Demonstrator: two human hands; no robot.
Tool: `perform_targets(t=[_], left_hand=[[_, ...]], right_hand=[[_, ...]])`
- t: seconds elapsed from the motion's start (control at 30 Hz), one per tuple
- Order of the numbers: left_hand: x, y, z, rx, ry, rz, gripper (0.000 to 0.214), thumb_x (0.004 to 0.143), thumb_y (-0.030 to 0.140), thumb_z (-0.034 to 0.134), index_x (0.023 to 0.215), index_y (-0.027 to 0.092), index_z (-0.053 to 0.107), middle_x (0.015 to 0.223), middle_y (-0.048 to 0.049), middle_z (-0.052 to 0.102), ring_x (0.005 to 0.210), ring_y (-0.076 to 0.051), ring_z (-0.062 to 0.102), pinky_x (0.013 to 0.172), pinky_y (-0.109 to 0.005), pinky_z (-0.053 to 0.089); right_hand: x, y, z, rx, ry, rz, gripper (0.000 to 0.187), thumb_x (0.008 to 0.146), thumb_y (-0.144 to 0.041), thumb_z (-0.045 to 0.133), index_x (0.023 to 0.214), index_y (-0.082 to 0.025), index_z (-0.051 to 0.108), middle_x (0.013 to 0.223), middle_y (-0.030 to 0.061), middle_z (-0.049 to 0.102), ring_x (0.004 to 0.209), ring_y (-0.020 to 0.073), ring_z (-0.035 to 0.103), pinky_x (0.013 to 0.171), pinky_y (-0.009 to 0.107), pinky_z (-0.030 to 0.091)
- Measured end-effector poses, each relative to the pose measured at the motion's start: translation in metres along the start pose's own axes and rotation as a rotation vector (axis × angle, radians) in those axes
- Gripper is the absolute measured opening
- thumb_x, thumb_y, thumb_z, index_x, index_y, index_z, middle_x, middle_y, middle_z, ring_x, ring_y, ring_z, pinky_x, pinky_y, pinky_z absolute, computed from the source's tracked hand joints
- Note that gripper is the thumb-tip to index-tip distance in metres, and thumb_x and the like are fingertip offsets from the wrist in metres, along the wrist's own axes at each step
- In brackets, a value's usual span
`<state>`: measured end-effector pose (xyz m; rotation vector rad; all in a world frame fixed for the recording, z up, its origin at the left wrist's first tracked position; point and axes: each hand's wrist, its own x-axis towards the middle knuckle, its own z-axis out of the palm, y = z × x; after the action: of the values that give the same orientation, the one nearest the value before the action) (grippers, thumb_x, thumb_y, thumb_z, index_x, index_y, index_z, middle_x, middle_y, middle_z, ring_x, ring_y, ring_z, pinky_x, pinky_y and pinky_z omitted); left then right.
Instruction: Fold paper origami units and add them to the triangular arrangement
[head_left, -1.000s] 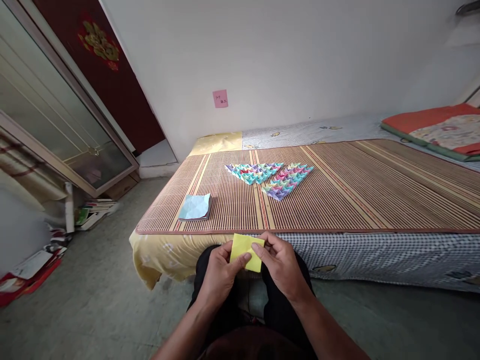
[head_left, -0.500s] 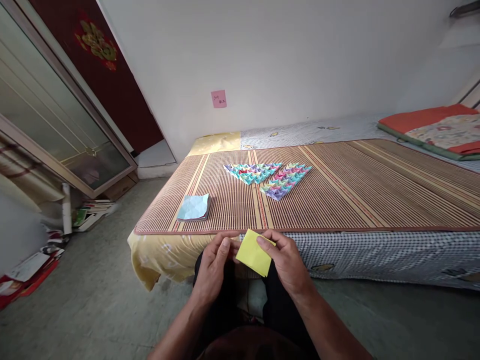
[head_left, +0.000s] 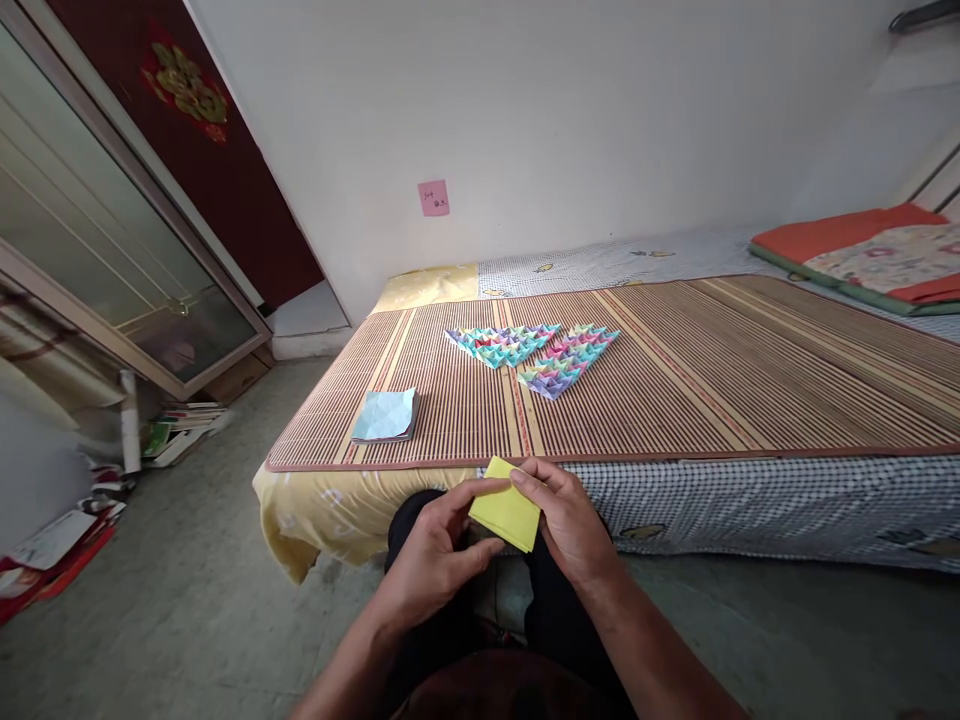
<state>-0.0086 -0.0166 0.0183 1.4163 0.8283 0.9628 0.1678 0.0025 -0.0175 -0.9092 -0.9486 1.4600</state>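
Observation:
A folded yellow paper square [head_left: 507, 508] is held in front of my knees, just below the bed's edge. My right hand [head_left: 568, 520] pinches its right side with thumb and fingers. My left hand [head_left: 435, 545] touches its left corner with fingertips and thumb, fingers curled around it. On the bamboo mat [head_left: 712, 380] lie two triangular arrays of small folded paper pieces, one mostly teal [head_left: 501, 344] and one pastel [head_left: 570, 358]. A stack of light blue paper sheets [head_left: 385, 416] rests near the mat's front left corner.
The bed has a yellow sheet [head_left: 322, 510] and a checked side [head_left: 750, 505]. An orange cushion [head_left: 862, 250] lies at the far right. A pink note [head_left: 434, 197] is stuck on the wall. Books and papers [head_left: 176, 428] litter the floor beside a glass door [head_left: 97, 250].
The yellow paper was turned and lifted slightly. My left hand let go of it briefly, then came back to its left corner. My right hand kept its pinch throughout.

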Motion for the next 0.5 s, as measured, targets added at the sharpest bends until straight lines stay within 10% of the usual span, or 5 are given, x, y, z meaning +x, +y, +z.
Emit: perform_targets(t=[0.5], left_hand=[[0.007, -0.005, -0.012, -0.408, 0.122, -0.106, 0.029, 0.088, 0.039, 0.082, 0.107, 0.018, 0.081, 0.094, -0.0094, 0.080, 0.088, -0.022, 0.074, 0.081, -0.030, 0.055]], right_hand=[[-0.003, -0.008, -0.002, -0.068, -0.132, -0.111, 0.035, 0.099, -0.054, 0.064, 0.110, -0.023, 0.076, 0.107, 0.0065, 0.075, 0.096, 0.0226, 0.070, 0.082, 0.033, 0.057]])
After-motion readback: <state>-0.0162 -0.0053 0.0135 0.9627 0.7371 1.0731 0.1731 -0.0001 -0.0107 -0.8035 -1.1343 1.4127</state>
